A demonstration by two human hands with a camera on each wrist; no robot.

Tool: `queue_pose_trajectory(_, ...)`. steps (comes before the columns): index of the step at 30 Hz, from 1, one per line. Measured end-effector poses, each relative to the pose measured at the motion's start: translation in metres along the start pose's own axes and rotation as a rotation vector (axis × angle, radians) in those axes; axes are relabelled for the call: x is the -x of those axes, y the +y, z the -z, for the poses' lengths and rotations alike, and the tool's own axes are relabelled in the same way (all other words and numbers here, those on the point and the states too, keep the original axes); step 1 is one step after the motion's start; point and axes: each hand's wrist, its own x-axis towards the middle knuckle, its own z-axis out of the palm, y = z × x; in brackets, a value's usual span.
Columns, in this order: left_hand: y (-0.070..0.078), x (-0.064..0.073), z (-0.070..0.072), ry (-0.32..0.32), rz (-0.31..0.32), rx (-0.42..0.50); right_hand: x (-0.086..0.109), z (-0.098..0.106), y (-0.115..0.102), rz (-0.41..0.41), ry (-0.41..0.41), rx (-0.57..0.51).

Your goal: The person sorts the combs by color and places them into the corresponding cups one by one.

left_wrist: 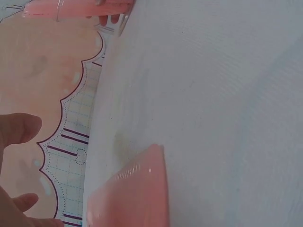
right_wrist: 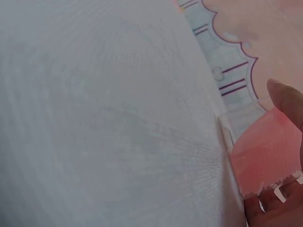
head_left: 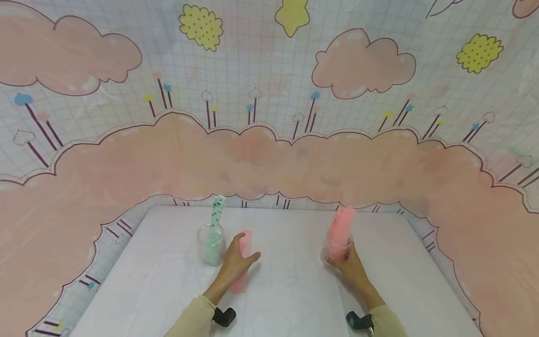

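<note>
My left hand (head_left: 236, 263) reaches over a pink comb (head_left: 239, 284) that lies lengthwise on the white table, thumb and fingers spread apart. In the left wrist view the pink comb (left_wrist: 135, 198) shows below the thumb, apart from it. At the right, my right hand (head_left: 351, 267) grips a clear cup (head_left: 325, 252) low on its side, with the thumb and fingers round it. A wide pink comb (head_left: 343, 222) leans in that cup, its upper end above the rim. The right wrist view shows the comb's toothed edge (right_wrist: 270, 185) through the clear wall.
Just left of my left hand stands another clear cup (head_left: 200, 241) with a mint-green patterned comb (head_left: 216, 213) upright in it. The white table (head_left: 286, 276) ends at a patterned cloth backdrop (head_left: 269, 164) behind and at both sides.
</note>
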Motion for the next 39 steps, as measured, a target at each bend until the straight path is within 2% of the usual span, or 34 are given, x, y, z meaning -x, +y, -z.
queue_pose_trajectory(5, -0.001, -0.002, 0.0, 0.007, -0.013, 0.01, 0.0, 0.0, 0.001, -0.004, 0.003, 0.0)
queue_pose_trajectory(12, -0.002, -0.006, -0.004, -0.015, -0.018, -0.001, 0.0, 0.0, 0.001, 0.005, -0.004, -0.007)
queue_pose_trajectory(18, -0.005, -0.009, -0.009, -0.025, -0.049, -0.066, -0.001, 0.0, 0.001, 0.007, -0.005, -0.005)
queue_pose_trajectory(28, -0.013, -0.013, -0.012, -0.027, -0.065, -0.164, 0.0, 0.001, 0.001, 0.006, -0.012, -0.031)
queue_pose_trajectory(36, -0.014, -0.015, -0.012, -0.074, -0.044, -0.148, 0.0, -0.001, 0.005, 0.021, -0.005, -0.049)
queue_pose_trajectory(39, -0.014, -0.016, -0.011, -0.064, -0.065, -0.135, 0.0, -0.001, 0.006, 0.028, -0.004, -0.046)
